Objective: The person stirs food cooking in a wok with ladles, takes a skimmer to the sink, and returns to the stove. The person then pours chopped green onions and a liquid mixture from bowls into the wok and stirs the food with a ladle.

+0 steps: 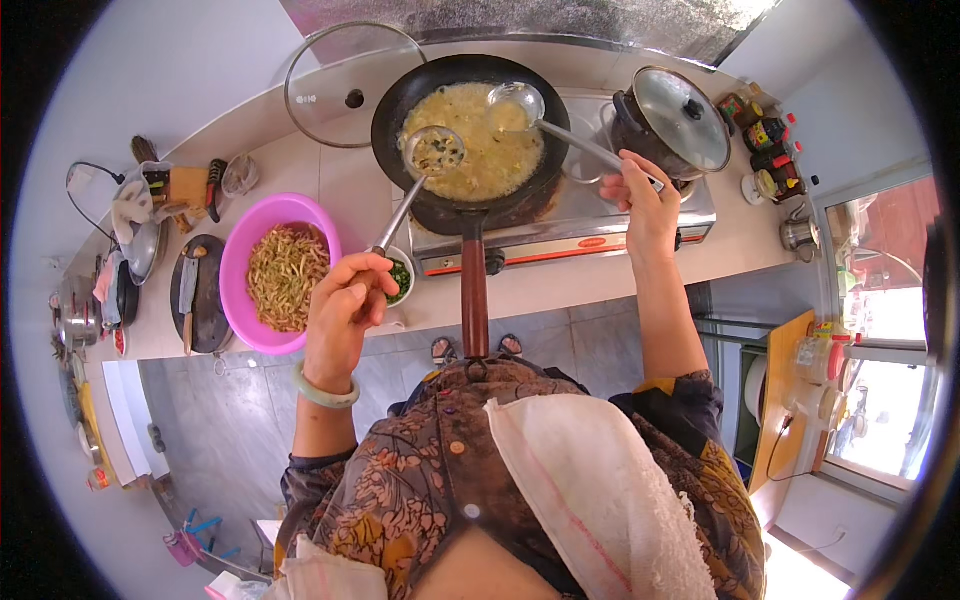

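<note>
A black wok on the gas stove holds a yellowish, bubbly broth with small bits in it. My left hand grips a slotted skimmer, whose bowl lies at the left part of the broth. In my right hand is the handle of a metal ladle; its bowl sits at the broth's upper right and has some liquid in it. The wok's brown handle points towards my body. Below the skimmer handle, partly behind my left hand, stands a white bowl of chopped greens.
A pink basin of noodle-like strips is left of my hand. Beyond it, a knife lies on a round board. A glass lid leans behind the wok. A lidded pot and several bottles stand right.
</note>
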Tool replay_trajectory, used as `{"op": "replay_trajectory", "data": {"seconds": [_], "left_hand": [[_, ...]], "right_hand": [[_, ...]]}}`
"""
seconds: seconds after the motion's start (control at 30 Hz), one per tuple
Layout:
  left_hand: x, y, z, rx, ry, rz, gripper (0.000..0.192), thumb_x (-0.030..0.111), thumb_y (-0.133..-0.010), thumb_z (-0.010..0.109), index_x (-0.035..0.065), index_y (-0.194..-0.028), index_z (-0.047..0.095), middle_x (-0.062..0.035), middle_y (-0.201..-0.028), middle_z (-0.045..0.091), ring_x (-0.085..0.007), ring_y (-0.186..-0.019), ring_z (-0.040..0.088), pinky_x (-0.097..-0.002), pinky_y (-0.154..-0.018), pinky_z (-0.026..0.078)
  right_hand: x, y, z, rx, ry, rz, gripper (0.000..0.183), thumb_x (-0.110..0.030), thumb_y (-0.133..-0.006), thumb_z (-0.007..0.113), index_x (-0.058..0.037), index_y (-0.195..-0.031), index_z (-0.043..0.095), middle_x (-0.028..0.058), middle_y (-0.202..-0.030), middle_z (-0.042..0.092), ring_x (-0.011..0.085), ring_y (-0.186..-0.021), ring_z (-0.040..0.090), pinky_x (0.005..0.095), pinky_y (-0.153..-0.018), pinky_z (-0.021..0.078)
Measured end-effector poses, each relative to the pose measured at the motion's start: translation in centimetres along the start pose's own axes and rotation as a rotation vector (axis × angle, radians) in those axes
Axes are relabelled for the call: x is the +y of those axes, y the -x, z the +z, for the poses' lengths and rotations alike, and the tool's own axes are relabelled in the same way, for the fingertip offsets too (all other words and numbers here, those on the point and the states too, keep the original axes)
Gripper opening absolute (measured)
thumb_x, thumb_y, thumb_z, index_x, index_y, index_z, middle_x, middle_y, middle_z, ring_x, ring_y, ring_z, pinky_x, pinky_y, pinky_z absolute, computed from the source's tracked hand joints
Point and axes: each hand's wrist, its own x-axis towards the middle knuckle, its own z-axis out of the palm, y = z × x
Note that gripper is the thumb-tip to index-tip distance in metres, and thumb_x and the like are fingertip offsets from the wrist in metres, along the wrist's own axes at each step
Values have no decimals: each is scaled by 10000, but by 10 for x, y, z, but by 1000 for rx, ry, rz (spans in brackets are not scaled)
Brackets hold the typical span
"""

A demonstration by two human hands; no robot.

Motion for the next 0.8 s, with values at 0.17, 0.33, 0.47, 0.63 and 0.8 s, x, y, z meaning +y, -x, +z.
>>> {"op": "replay_trajectory", "data": {"seconds": [0.17,0.33,0.47,0.63,0.8], "left_hand": [[-3,-1,-3,12,12,-8,362,236,-786,445,13,-1050,552,-76,-837,555,-94,-594,403,-194,-541,316],[-1,2,-5,19,21,-13,364,236,-785,448,11,-1052,552,-78,-839,557,-95,-595,405,-193,-551,324],[-2,2,-8,15,17,-9,369,231,-785,444,5,-1057,548,-81,-839,557,-96,-598,408,-195,-555,325],[-1,2,-7,24,26,-15,374,227,-786,436,-1,-1064,542,-86,-839,557,-97,-602,409,-201,-554,323],[-1,1,-6,-18,82,22,294,96,-822,380,25,-1028,576,-61,-835,567,-79,-604,424,-181,-546,340]], "right_hand": [[-6,7,2,-23,49,-51,267,-146,-867,591,20,-1076,602,74,-729,644,131,-603,622,193,-489,353],[-12,14,-4,-30,157,-38,256,-109,-861,583,34,-1072,602,78,-744,638,129,-628,621,211,-524,414],[-12,25,-16,-110,309,-83,258,-99,-854,583,33,-1075,606,89,-795,648,133,-676,629,237,-596,468],[-1,31,-15,-159,722,-465,262,-107,-845,603,-1,-1084,607,132,-849,656,123,-735,631,249,-663,486],[11,22,4,-150,645,-347,257,-123,-842,613,8,-1063,606,164,-886,662,171,-770,641,275,-695,486]]}}
